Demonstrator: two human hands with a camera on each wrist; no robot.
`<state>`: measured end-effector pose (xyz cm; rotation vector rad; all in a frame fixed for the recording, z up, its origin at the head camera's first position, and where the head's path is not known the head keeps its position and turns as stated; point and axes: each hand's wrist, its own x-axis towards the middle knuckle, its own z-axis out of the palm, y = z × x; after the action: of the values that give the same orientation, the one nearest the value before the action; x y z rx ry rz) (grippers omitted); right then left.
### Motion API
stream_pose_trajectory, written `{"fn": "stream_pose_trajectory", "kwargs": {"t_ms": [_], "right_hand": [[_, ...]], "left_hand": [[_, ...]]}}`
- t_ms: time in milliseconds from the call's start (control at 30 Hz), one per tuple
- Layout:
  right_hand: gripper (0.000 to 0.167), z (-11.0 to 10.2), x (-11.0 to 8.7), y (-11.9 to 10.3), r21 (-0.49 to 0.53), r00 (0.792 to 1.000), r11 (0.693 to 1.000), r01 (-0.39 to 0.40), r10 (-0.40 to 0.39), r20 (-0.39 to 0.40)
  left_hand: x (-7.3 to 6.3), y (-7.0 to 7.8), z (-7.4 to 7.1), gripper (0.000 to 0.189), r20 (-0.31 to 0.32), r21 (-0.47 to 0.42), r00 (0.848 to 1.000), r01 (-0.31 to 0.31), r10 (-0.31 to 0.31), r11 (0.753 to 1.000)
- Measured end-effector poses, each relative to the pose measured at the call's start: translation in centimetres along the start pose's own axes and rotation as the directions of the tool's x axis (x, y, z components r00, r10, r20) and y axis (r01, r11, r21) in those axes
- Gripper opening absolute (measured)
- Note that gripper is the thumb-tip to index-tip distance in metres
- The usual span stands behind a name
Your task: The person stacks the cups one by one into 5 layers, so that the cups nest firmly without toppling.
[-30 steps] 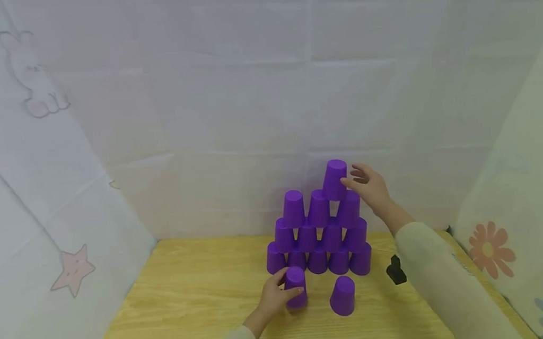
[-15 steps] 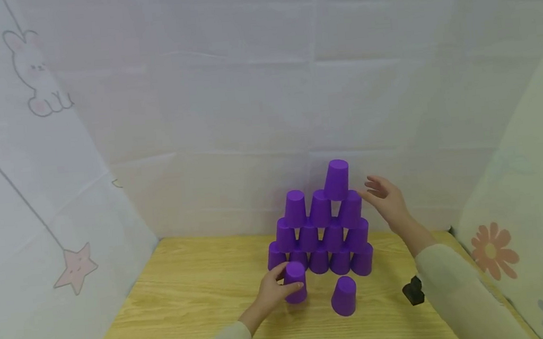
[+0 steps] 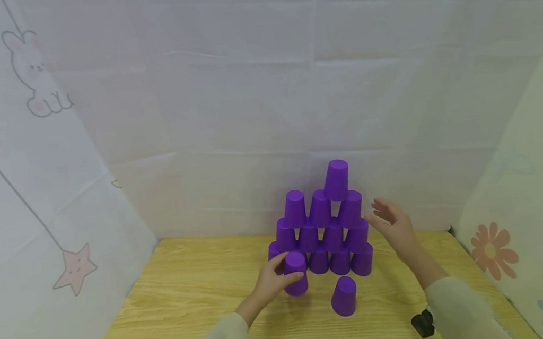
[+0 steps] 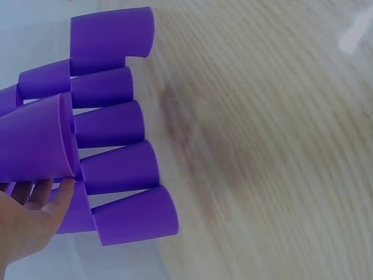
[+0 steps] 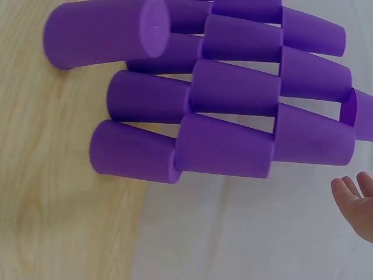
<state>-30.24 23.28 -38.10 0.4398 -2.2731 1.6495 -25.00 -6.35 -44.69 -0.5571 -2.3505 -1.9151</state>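
My left hand (image 3: 270, 280) grips an upside-down purple plastic cup (image 3: 296, 276), its thumb and fingers round the sides, in front of the stack's lower left. In the left wrist view this cup (image 4: 32, 143) overlaps the stacked ones. Behind it rises a pyramid of purple cups (image 3: 333, 237), all mouth down: several in each of the two lower rows, three in the third. A single top cup (image 3: 336, 180) straddles the middle and right cups of that third row. Just right of the pyramid my right hand (image 3: 393, 228) holds nothing, fingers loosely bent.
One more purple cup (image 3: 343, 296) stands alone, mouth down, in front of the pyramid. The wooden table (image 3: 191, 303) meets a white cloth backdrop (image 3: 230, 194) close behind the stack. Cloth side walls with printed figures flank it. A black device (image 3: 423, 323) sits by the right sleeve.
The right hand has left the top cup and come down and to the right. My left hand has raised its cup slightly toward the pyramid.
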Motion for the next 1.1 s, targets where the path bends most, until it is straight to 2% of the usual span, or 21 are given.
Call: {"fn": "stream_pose_trajectory", "kwargs": {"t_ms": [233,533,733,967,1100], "right_hand": [[0.056,0.6,-2.5,1.8,-0.05,1.0,0.999,-0.016,0.016,0.006],[0.055,1.5,-5.0,4.3,-0.05,0.998,0.997,-0.064,0.064,-0.009],[0.053,2.3,-6.9,5.5,-0.046,0.993,0.992,-0.115,0.114,-0.016],[0.049,3.2,-8.1,6.5,-0.032,0.989,0.989,-0.147,0.146,-0.012],[0.049,3.6,-8.6,6.8,-0.017,0.985,0.985,-0.17,0.17,0.01]], "left_hand": [[0.7,1.2,-0.6,0.043,0.009,0.014,1.0,-0.028,0.028,1.0],[1.7,2.6,-1.3,0.046,0.019,-0.002,1.0,0.005,-0.005,1.0],[2.5,3.5,-2.0,0.046,0.01,0.027,1.0,0.009,-0.009,1.0],[3.6,4.9,-2.7,0.045,0.007,0.04,0.999,-0.037,0.037,0.999],[4.3,5.6,-3.3,0.045,0.018,0.052,0.999,-0.04,0.039,0.998]]}}
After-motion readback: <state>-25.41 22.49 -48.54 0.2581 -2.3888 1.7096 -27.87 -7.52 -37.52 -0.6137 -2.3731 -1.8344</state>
